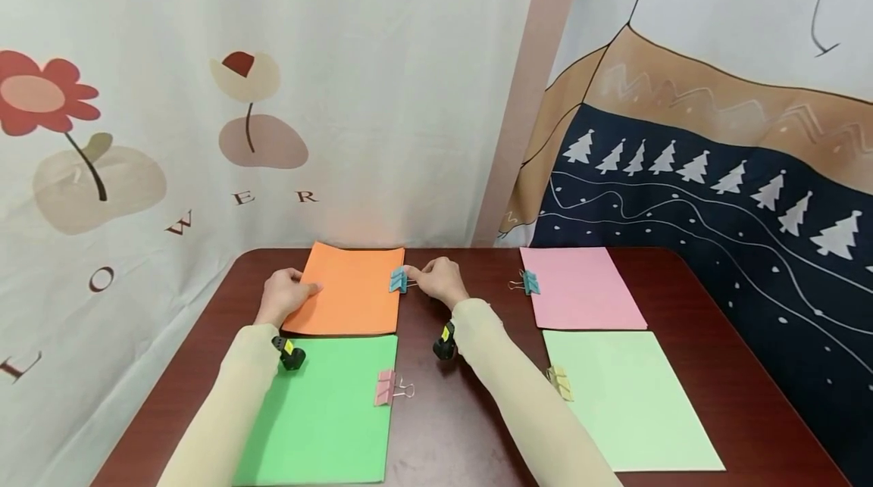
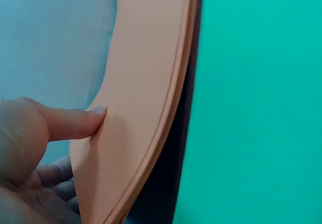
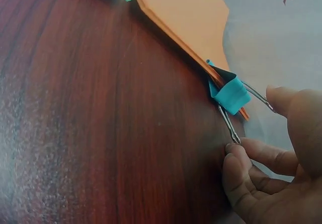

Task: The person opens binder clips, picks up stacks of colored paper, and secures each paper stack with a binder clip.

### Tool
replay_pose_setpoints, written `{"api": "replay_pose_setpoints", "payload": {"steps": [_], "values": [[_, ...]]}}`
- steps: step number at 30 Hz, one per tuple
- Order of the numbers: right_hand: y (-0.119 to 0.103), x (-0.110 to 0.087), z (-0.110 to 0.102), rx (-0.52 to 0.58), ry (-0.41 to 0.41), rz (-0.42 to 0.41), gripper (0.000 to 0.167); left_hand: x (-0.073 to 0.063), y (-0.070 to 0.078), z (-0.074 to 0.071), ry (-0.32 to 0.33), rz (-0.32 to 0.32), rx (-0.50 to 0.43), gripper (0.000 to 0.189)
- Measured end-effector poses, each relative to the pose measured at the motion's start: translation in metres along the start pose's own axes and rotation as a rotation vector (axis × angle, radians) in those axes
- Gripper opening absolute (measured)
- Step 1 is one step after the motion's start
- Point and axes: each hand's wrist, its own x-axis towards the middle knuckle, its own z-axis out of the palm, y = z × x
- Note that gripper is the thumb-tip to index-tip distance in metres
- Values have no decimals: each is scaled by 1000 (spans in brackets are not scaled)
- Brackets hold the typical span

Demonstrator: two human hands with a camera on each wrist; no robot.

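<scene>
At the back left of the table lies a stack of orange paper [image 1: 348,290]. My left hand [image 1: 285,296] pinches its left edge, thumb on top and fingers underneath; the left wrist view shows the sheets bending there. A blue binder clip [image 3: 231,94] sits over the stack's right edge. My right hand [image 1: 439,279] holds that clip by its two wire handles, the thumb at one handle's end and fingertips at the other. In the right wrist view the handles stand apart, and the clip's body straddles the sheets.
Nearer stands a green paper stack [image 1: 327,419] with a pink binder clip [image 1: 385,388]. On the right lie pink paper [image 1: 586,286] with another blue clip [image 1: 530,282], and pale green paper [image 1: 634,404] with a yellow clip [image 1: 561,382]. A printed curtain [image 1: 382,93] hangs behind the brown table [image 1: 470,426].
</scene>
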Motion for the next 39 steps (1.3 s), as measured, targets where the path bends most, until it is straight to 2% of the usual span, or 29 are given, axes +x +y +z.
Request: {"api": "replay_pose_setpoints", "payload": {"steps": [8,18,25,29,34,39], "values": [[-1,-3,4,-16,17,-33,48,-5,-1,-2,50,16,187,51],[-1,0,4,-21,16,-37,51,-9,2,-1,70,-18,281,45],[1,2,0,-12,-5,-40,53,-9,3,1,69,2,262,53],[3,2,-9,-39,-40,-49,53,-8,6,-1,66,48,228,53],[4,-2,-31,-74,-55,-88,49,-11,10,-7,130,147,148,56],[8,-9,-64,-88,-41,-162,55,-15,13,-11,210,228,73,65]]}}
